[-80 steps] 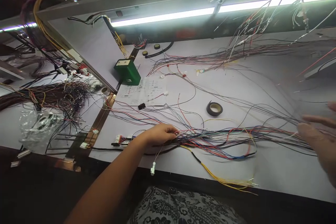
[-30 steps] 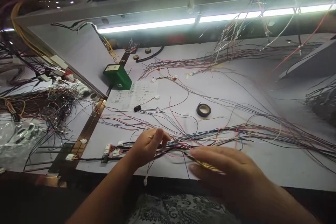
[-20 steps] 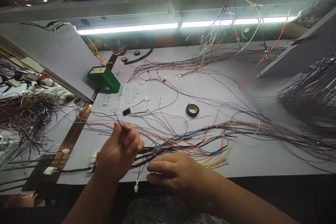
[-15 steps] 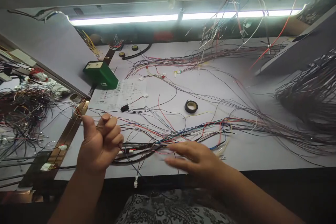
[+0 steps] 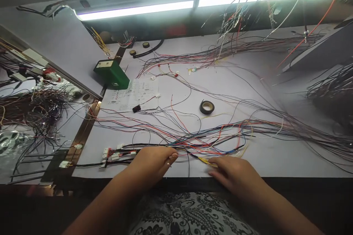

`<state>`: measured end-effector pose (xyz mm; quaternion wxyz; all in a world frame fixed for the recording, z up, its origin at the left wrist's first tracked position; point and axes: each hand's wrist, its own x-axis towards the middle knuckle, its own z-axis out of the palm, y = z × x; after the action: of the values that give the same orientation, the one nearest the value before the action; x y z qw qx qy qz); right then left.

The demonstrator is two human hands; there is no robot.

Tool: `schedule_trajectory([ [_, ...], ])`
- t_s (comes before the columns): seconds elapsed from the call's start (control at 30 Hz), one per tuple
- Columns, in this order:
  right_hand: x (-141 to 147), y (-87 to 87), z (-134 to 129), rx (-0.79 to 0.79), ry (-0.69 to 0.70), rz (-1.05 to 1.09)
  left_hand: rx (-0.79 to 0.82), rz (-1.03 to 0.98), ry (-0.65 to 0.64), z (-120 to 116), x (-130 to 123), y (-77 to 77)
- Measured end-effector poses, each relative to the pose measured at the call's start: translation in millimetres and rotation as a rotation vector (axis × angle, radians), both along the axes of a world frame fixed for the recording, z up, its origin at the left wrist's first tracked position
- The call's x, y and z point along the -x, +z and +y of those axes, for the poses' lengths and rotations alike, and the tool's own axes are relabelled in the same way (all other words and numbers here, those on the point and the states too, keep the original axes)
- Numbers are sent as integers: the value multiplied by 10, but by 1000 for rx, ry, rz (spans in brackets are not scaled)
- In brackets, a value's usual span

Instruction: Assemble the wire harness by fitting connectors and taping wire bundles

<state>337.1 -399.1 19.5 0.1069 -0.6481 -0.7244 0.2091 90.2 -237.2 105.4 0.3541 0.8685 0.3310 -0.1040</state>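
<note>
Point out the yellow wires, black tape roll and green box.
Yellow wires (image 5: pixel 204 161), head view: visible stretch.
Black tape roll (image 5: pixel 206 112), head view: ring's near side.
Green box (image 5: pixel 116 75), head view: green side face.

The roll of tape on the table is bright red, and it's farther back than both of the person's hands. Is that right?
Not quite: the roll of tape is black, not red, as the head view shows. It does lie on the table, farther back than the left hand and right hand.

Multicoloured wire bundle (image 5: pixel 193 140), loosely spread, lying flat
</note>
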Motion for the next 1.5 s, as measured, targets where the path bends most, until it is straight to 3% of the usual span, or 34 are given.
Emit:
schedule_trajectory([
  [0.13,144,84,139,-32,-20,72,-12,56,-64,-50,3,-15],
  [0.27,75,201,316,-57,-174,156,24,153,-230,-213,-18,-81],
  [0.47,-57,69,470,-137,-228,-36,137,253,-302,-371,-32,-119],
  [0.6,-90,35,339,-73,-185,-30,127,225,-309,-336,19,-91],
  [0.73,-105,68,83,1,-20,-77,-1,20,-262,-323,-66,-130],
  [0.9,-41,96,-98,-5,10,-158,-159,-42,-378,-319,-322,-323],
  [1.03,-8,190,-105,-40,18,-133,-269,22,-353,-305,-514,-473],
  [1.13,-5,283,-105,-75,3,-105,-268,22,-360,-312,-597,-518],
  [1.3,112,448,-164,-261,-60,23,-157,-62,-309,-284,-607,-550],
  [1.37,181,474,-200,-204,-32,167,-73,-122,-231,-246,-599,-560],
  [1.43,209,440,-227,-25,-24,341,-1,-163,-148,-209,-599,-560],
  [1.5,169,352,-239,158,-132,512,56,-184,-90,-184,-603,-556],
])
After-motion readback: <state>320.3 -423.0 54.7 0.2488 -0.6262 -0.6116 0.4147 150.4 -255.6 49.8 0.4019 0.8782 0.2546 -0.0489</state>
